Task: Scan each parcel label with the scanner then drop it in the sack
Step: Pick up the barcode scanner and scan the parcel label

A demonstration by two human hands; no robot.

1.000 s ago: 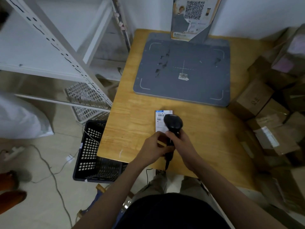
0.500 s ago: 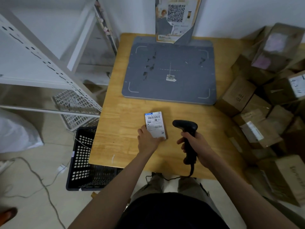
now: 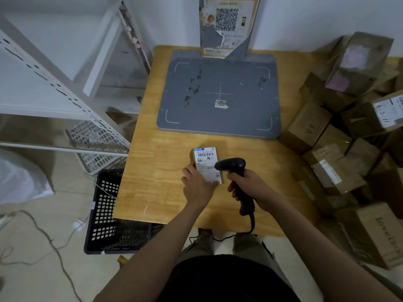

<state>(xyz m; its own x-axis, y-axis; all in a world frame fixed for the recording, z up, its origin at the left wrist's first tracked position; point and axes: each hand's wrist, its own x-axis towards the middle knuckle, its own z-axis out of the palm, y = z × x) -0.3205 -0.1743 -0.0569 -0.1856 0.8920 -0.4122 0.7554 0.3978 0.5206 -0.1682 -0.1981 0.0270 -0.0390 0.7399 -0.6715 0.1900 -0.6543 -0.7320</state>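
Head view: a wooden worktop point(image 3: 170, 149) is seen from above, with both forearms reaching onto it.
Parcel: a small box point(image 3: 208, 164) is laid flat on the worktop, near its front edge, with the white barcode label point(image 3: 206, 159) turned up.
Left hand: the left hand point(image 3: 197, 186) is pressed on the near end of the parcel, thumb along its left side and fingers spread over the label's lower part; it is held down rather than lifted.
Right hand: the right hand point(image 3: 248, 188) is wrapped tight around the grip of the black scanner point(image 3: 237, 177).
Scanner: the head is pointed left, at the label's right edge, touching or just above it; which cannot be told. A cable point(image 3: 250, 225) is trailed off the worktop's front edge.
Grey platform: a flat scale-like pad point(image 3: 239, 110) is set at the back of the worktop, with a QR-code sign point(image 3: 226, 20) standing behind it.
Right side: cardboard boxes point(image 3: 340, 136) are piled beside the worktop.
Left side: a black crate point(image 3: 109, 214) is placed on the floor against the worktop's left corner, and a white sack point(image 3: 19, 179) is seen well apart, at the left edge.
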